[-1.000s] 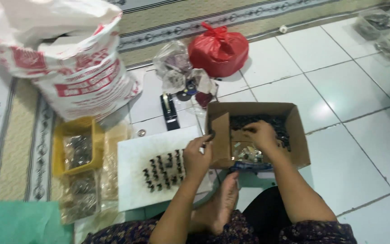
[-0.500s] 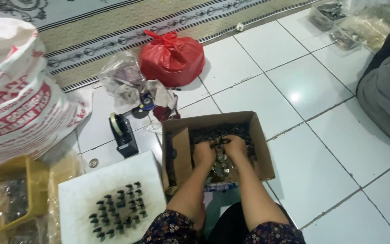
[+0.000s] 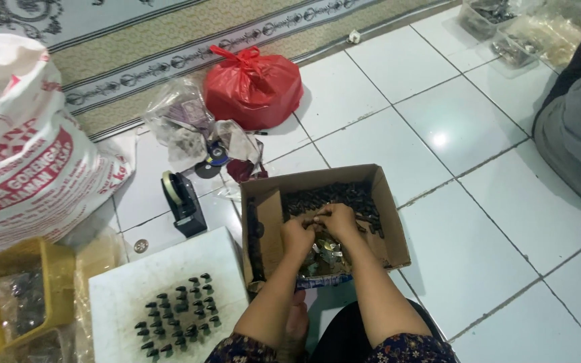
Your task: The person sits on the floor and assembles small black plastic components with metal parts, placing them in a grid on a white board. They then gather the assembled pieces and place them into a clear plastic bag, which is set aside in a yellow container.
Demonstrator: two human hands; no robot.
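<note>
Hands work inside an open cardboard box [image 3: 391, 228] set on the white tiled floor [image 3: 479, 154]. Left hand [image 3: 297, 236] and right hand [image 3: 336, 218] sit side by side, fingers curled and pressed toward each other over a clear plastic bag [image 3: 323, 254] of small metal parts; whether either hand actually pinches a piece cannot be told (the fingertips are hidden). Small dark parts [image 3: 344, 195] fill the far half of the box. Just left of the box lies a white board [image 3: 169, 282] carrying rows of dark pieces [image 3: 176, 312] standing upright. A black tape dispenser [image 3: 183, 196] stands beyond the board. Further off sit a knotted red plastic bag [image 3: 253, 87], a large white printed sack [image 3: 25, 154] and a yellow tray [image 3: 15, 259] at the left edge.
</note>
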